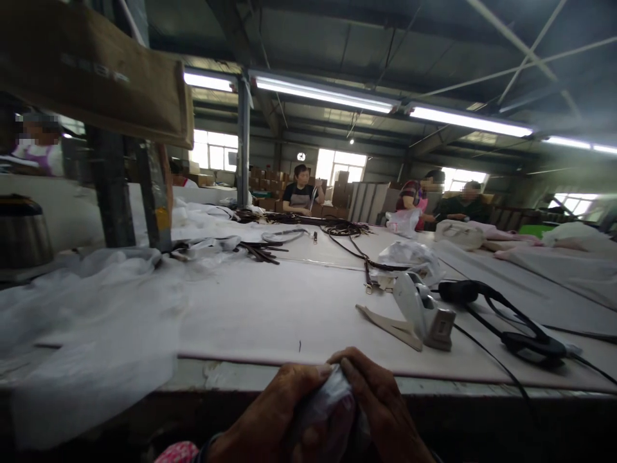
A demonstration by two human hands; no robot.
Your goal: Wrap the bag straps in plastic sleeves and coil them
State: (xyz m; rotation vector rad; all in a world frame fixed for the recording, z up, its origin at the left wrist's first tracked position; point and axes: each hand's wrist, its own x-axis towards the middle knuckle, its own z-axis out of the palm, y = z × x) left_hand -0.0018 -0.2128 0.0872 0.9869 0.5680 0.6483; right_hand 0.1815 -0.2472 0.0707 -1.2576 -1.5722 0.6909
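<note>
L hand [272, 408] & R hand [378, 399] both grip the clear plastic bundle [334, 390] btwn them, thumbs near its top. Prob. light, soft, slippery film; contents unclear. Best pinched at gathered top, palms cupping sides. Tape dispenser [418, 308] sits beyond R hand, apart.

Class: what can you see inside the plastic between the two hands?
Only a dim pinkish tint shows through the plastic; its source is covered by folds, the left hand and the right hand.
</note>
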